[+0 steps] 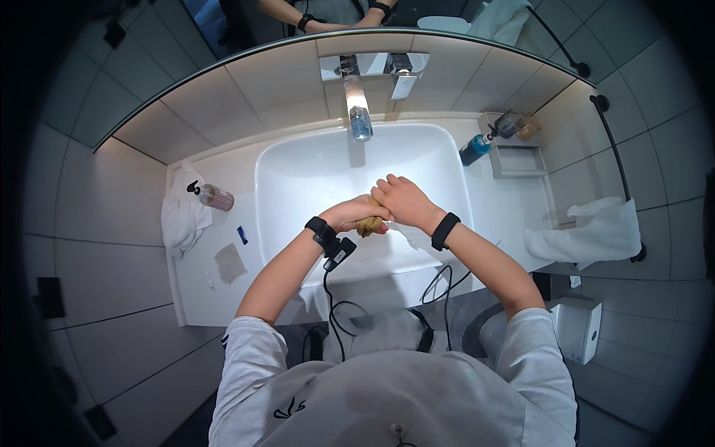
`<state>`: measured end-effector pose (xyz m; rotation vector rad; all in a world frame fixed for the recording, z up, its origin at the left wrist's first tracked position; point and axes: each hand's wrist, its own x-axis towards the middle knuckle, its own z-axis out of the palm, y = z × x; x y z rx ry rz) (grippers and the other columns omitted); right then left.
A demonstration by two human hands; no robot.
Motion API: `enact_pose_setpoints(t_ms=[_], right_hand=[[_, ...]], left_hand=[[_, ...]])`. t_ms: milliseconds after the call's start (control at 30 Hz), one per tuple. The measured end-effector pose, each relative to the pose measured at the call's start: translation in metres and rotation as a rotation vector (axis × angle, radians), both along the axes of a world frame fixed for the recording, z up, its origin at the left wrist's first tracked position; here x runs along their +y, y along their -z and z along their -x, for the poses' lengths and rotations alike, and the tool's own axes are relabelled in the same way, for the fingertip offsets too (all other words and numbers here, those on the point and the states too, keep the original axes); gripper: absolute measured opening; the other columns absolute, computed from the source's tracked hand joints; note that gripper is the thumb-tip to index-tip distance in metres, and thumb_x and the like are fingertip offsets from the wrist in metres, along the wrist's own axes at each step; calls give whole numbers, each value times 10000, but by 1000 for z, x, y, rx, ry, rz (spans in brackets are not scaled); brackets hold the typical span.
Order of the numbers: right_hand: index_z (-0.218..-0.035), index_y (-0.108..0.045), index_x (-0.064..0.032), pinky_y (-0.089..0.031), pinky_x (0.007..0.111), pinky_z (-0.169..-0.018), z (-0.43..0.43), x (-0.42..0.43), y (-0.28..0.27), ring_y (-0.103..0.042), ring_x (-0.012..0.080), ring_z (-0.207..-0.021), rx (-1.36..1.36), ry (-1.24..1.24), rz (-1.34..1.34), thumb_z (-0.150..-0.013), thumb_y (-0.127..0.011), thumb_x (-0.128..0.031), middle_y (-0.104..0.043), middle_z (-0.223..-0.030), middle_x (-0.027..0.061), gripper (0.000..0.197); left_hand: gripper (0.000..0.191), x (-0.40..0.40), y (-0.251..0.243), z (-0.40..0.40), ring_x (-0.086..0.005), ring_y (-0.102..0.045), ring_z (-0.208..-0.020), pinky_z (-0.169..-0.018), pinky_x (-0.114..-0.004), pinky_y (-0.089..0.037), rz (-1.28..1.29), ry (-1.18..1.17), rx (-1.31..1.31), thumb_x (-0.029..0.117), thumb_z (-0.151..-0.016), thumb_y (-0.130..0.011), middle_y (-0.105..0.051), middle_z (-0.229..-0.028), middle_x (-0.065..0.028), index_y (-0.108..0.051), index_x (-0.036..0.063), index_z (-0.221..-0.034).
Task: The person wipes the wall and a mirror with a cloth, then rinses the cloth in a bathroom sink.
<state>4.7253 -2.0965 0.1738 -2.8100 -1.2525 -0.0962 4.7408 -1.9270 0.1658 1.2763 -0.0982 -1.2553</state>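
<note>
Over the white washbasin, both of my hands grip a crumpled yellow-brown cloth. My left hand wraps around it from the left, with part of the cloth sticking out below the fingers. Pressed against its upper end is my right hand, with the fingers curled in. The two hands touch each other and hide much of the cloth. Above them, the chrome faucet spout reaches out from the wall over the basin, with a lever handle to its right.
Left on the counter are a pump bottle, a white towel, a small blue packet and a greyish cloth square. A blue pump bottle stands right, beside a tray. Another towel hangs on a rail. Cables dangle from my wrists.
</note>
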Motion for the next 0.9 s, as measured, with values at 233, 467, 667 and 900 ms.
enact_pose_setpoints(t_ms=[233,467,667,900], right_hand=[[-785,-575,-65,-511,331,-631,-16,17,15,-608,242,-748,-73,121,26,-735,-591,-156,-603,-757,76,105],[-680,-595,-39,-509,319,-531,-15,39,41,-621,220,-545,414,400,-272,-808,-564,-170,-610,-591,89,185],[-663,-567,-41,-430,240,-398,-28,47,19,-465,91,-403,1481,572,-508,-853,-468,-188,-520,-536,18,260],[-792,-593,-16,-520,373,-638,-9,46,29,-606,333,-631,464,431,-305,-717,-624,-105,-628,-702,153,121]], left_hand=[[110,19,19,-2,-101,-552,-548,-516,-277,-488,-410,109,-640,86,-730,-615,-565,-646,-18,-580,43,-825],[145,31,28,1,-380,-602,-697,-625,-445,-475,-668,-15,-1266,149,-728,-611,-617,-709,-191,-601,30,-810],[134,46,20,5,-370,-601,-684,-609,-427,-475,-694,-66,-1368,126,-706,-616,-609,-691,-184,-570,31,-789],[293,44,17,4,-193,-624,-680,-607,-278,-474,-177,-161,-592,105,-711,-718,-634,-784,-74,-521,50,-921]])
